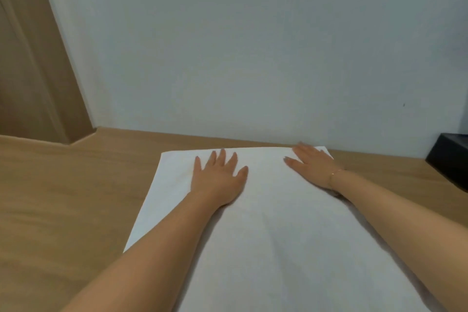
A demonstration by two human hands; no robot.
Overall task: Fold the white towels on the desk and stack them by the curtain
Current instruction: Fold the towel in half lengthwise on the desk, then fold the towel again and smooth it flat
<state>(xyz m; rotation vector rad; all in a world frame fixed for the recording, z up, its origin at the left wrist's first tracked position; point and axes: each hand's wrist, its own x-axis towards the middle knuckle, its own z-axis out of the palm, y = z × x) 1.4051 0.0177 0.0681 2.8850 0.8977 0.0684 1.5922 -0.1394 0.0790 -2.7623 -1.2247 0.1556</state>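
Note:
A white towel (266,235) lies flat on the wooden desk (63,197), reaching from near the wall towards me. My left hand (217,180) presses flat on its far left part, fingers spread. Near the far right corner, my right hand (312,166) lies flat on the towel with straight fingers. A thin bracelet sits on my right wrist. Neither hand grips the cloth.
A pale wall (253,45) rises right behind the desk. A brown panel or curtain (33,71) stands at the far left. A black box-like object (450,159) sits on the desk at the right edge.

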